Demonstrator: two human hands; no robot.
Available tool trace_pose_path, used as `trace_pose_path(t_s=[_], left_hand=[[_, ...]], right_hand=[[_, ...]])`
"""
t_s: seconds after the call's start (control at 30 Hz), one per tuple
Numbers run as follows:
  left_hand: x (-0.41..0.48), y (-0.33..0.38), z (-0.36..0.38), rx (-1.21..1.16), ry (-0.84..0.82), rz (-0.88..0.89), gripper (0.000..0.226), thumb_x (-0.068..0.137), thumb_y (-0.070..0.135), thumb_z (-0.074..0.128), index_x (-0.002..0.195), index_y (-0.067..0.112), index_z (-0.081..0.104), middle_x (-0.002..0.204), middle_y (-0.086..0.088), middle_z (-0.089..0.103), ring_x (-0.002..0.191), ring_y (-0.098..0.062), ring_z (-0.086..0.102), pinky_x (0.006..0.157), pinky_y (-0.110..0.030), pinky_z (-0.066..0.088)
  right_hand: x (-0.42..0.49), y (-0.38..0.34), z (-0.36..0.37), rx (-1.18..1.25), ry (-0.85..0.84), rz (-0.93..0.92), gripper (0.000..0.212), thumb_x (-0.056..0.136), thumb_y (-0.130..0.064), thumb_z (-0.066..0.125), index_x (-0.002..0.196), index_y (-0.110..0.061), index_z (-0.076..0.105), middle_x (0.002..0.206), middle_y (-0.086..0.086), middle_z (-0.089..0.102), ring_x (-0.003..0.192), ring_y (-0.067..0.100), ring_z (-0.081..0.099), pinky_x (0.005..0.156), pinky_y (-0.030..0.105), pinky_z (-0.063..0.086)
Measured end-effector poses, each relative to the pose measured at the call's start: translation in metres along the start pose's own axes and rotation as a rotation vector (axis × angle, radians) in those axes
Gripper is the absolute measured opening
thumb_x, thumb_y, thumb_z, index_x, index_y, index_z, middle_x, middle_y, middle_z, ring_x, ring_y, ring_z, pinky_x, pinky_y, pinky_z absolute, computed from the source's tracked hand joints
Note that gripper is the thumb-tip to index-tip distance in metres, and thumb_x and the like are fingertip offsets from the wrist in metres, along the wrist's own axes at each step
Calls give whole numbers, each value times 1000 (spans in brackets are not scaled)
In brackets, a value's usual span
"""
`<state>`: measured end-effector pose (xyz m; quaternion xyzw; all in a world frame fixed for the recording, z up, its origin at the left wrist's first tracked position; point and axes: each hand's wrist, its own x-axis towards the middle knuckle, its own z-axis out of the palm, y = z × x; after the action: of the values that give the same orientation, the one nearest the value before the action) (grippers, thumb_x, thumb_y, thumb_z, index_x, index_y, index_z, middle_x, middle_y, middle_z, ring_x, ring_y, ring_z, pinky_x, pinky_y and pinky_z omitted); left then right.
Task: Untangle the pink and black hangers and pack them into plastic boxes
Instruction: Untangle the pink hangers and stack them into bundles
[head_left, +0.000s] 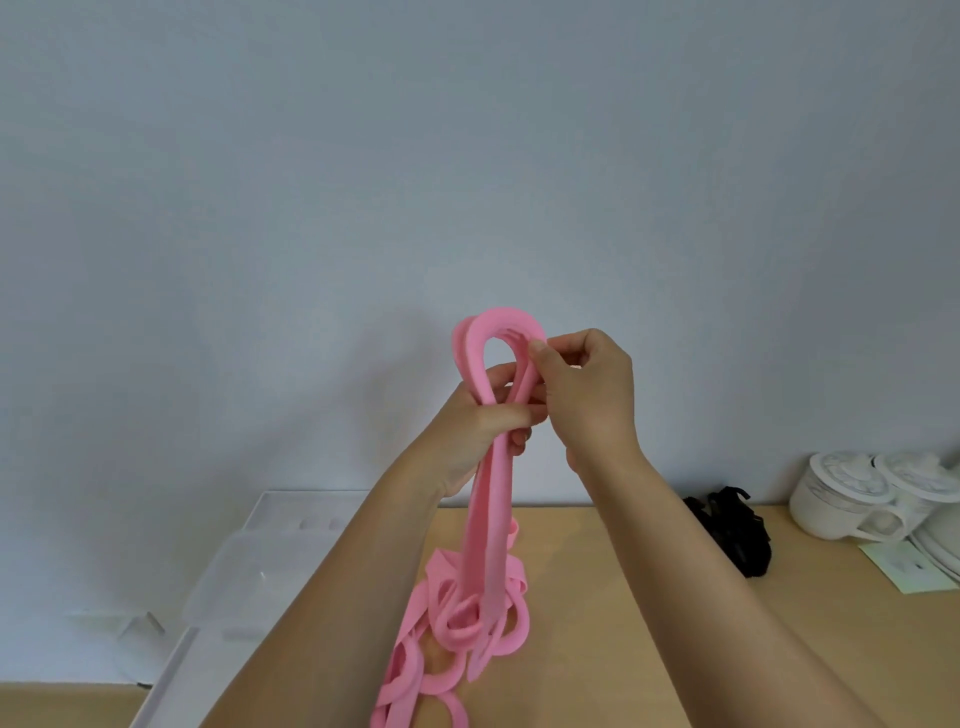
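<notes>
The pink hangers (491, 519) are raised in front of a plain grey-blue wall (363, 182), above a pale wood-look table (649, 597). They look soft and matte, like flat foam or rubber bands. At the top several bands bend together into one narrow, rounded arch. Below it they run down as a straight, close bundle and end in a cluster of oval rings that hangs low, at or just over the tabletop. Whether the rings touch the table I cannot tell, and the lowest ones are cut off by the bottom edge.

The left hand (478, 426) is wrapped round the bundle just under the arch, with fingers curled tight and the thumb across the front. The right hand (592, 395) pinches the right leg of the arch between thumb and fingertips, the other fingers folded in behind. The two hands are nearly touching — how many bands each one holds is hidden by the fingers.

To the right, on the table near the wall, lie the black hangers (732, 530). They form a dark, tangled heap partly hidden by the right forearm, and no single shape can be made out.

At the left is a box (244, 571) of frosted, see-through plastic, its edges washed out against the wall and its near side covered by the left forearm. Its contents cannot be made out.

At the far right stand glossy white dishes (852, 499) with round lids — cut off by the frame — and a pale card (904, 566) lies just before them.
</notes>
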<state>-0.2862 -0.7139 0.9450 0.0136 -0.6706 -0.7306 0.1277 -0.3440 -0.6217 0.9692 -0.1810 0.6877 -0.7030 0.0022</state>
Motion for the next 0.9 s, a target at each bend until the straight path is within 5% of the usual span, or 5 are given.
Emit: trace_pose_path(t_s=[0.17,0.37,0.53,0.7,0.9], left_hand=[[6,-11,-6,-57,157,-74,9,72,17,56,74,16,64,58,-2,53,42,-10,32,41,-19,26],[0,-52,-26,-48,268,-203,17,86,4,50,92,6,66,52,-1,42,39,-8,23,42,-19,16],[-9,-99,-39,-6,342,-301,17,87,0,49,97,-3,62,54,-5,38,39,-11,26,40,-19,23],[-25,-146,-46,-5,388,-436,15,85,-4,50,77,5,59,54,-5,42,38,-10,29,39,-20,26],[-30,-175,-50,-60,423,-502,13,87,-2,51,93,-3,62,55,-6,43,37,-8,33,38,-17,30]], right_hand=[[9,10,-1,-147,-98,-61,14,86,-17,61,79,-6,58,71,1,61,65,16,60,62,26,50],[14,69,-7,-278,-258,102,34,87,-20,62,59,-12,44,54,-6,40,50,7,35,52,18,31],[6,137,1,-400,-352,234,22,86,-12,58,66,-4,54,61,-2,49,56,10,41,55,22,35],[-10,202,3,-667,-522,331,11,82,-4,52,73,-7,58,69,2,55,66,17,47,58,25,38],[-31,243,4,-890,-682,291,21,83,-3,46,93,-5,63,100,11,62,83,24,55,69,29,42]])
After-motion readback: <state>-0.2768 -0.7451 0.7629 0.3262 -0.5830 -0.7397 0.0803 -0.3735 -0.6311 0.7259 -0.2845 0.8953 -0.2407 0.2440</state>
